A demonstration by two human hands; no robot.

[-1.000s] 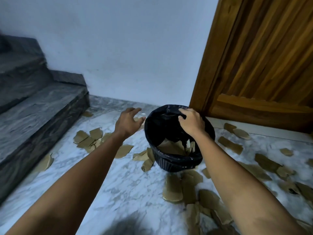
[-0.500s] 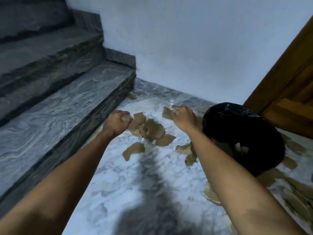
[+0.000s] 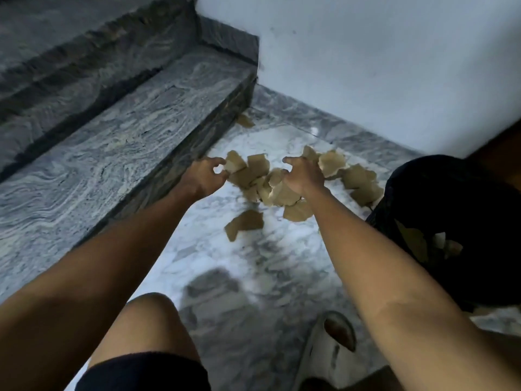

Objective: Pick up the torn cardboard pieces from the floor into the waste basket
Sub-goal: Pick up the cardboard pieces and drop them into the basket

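Now both hands off basket (image 3: 456,221), down at mid-frame cardboard pile (image 3: 253,176): left hand (image 3: 204,179) pinching scrap, right hand (image 3: 303,176) clawed, grip unclear; gathering resumes.

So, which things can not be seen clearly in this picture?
- Head view: pieces under the right hand are covered by it; whether its grip holds one is unclear.
- Left hand: motion blur hides whether its fingers touch the cardboard pile.
- Waste basket: cut by the right edge; its dark inside hides most contents.
- Piece by the stair step: small, blurred.
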